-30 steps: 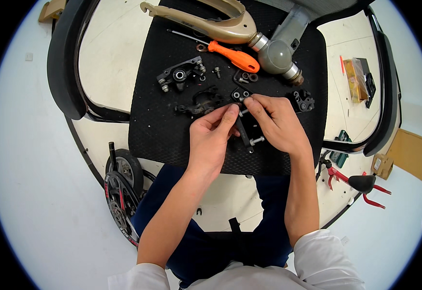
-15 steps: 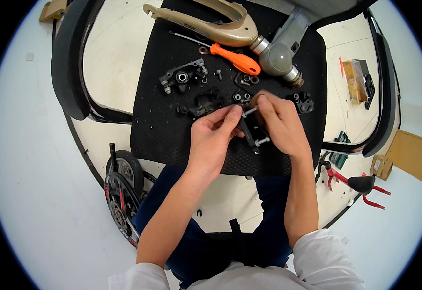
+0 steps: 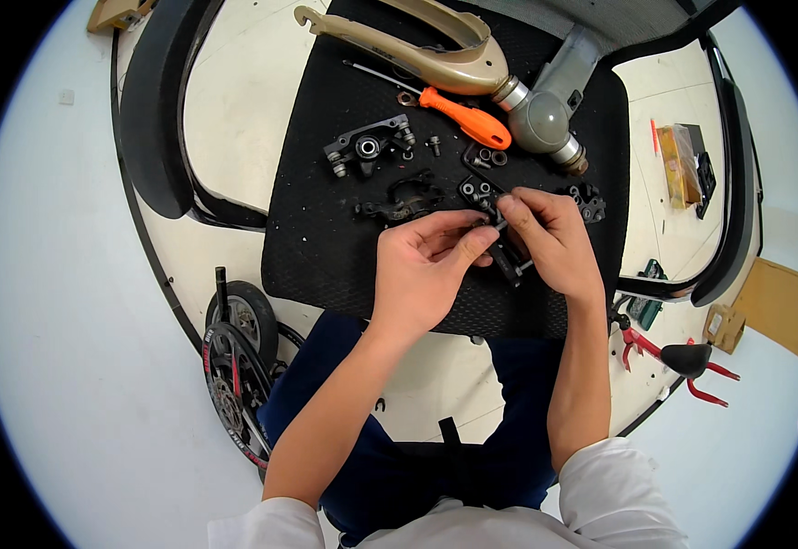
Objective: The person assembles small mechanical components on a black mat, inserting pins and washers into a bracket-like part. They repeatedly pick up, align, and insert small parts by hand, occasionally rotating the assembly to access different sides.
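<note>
My left hand (image 3: 428,270) pinches a small black metal bracket (image 3: 506,265) between thumb and fingers, just above the chair seat. Two silver bolts stick out of the bracket; the lower bolt (image 3: 524,267) shows beside my right palm. My right hand (image 3: 556,242) has thumb and fingertips closed at the upper bolt (image 3: 500,225), close to the left thumb. Fingers partly hide the bracket's upper end. Just beyond my hands lie a black clamp-like part (image 3: 403,199), a hex key (image 3: 469,157) and several small washers (image 3: 477,189).
A black caliper-like part (image 3: 369,146), a short bolt (image 3: 433,145) and an orange-handled screwdriver (image 3: 467,119) lie on the black seat (image 3: 316,265). Behind them rests a beige bicycle fork (image 3: 426,55). Another dark part (image 3: 587,203) lies right. Armrests (image 3: 147,119) flank the seat.
My right hand has come in closer to the left, its fingers now at the upper bolt. The bracket has turned slightly, and the whole scene has shifted a little rightward in view.
</note>
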Demonstrator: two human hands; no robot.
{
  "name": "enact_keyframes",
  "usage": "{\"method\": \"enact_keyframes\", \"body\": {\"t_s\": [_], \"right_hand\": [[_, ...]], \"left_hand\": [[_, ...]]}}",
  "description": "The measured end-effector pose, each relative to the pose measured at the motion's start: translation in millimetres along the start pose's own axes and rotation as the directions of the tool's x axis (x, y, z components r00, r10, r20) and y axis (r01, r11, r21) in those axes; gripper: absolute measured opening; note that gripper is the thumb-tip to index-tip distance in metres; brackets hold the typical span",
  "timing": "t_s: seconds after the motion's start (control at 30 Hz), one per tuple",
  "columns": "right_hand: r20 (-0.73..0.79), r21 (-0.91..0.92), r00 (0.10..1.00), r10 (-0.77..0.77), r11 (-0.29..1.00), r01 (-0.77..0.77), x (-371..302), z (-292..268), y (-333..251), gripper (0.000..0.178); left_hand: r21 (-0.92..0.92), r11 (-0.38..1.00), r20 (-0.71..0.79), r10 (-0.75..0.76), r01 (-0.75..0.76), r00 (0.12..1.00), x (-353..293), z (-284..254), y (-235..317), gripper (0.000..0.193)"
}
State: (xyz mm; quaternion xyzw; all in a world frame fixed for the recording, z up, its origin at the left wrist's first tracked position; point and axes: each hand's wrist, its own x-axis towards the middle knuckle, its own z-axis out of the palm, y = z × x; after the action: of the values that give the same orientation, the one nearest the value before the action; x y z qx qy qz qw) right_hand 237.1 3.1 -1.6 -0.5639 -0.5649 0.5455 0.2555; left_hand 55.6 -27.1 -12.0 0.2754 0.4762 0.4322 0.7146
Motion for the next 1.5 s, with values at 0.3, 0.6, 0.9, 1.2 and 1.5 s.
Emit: {"method": "enact_keyframes", "body": {"t_s": [0.3,0.6,0.9,1.2,1.5], "right_hand": [[-0.051,0.413,0.987,-0.154,0.897,0.161,2,9,-17,0.030],[-0.074,0.190,0.985,-0.156,0.967,0.168,28,37,-12,0.026],[-0.151,0.074,0.966,-0.209,0.972,0.222,34,49,-9,0.027],[-0.126,0.031,0.975,-0.185,0.981,0.190,33,47,-8,0.031],[-0.094,-0.072,0.969,-0.230,0.972,0.224,33,44,-4,0.024]], "left_hand": [[0.011,0.986,-0.178,0.167,-0.168,0.970,0,-27,27,0.023],[0.599,0.750,-0.105,0.423,-0.282,0.900,1,-72,34,0.018],[0.704,0.653,-0.076,0.459,-0.278,0.885,3,-77,32,0.016],[0.659,0.723,-0.114,0.369,-0.207,0.922,1,-75,36,0.015],[0.790,0.548,-0.040,0.494,-0.276,0.868,0,-79,35,0.016]]}}
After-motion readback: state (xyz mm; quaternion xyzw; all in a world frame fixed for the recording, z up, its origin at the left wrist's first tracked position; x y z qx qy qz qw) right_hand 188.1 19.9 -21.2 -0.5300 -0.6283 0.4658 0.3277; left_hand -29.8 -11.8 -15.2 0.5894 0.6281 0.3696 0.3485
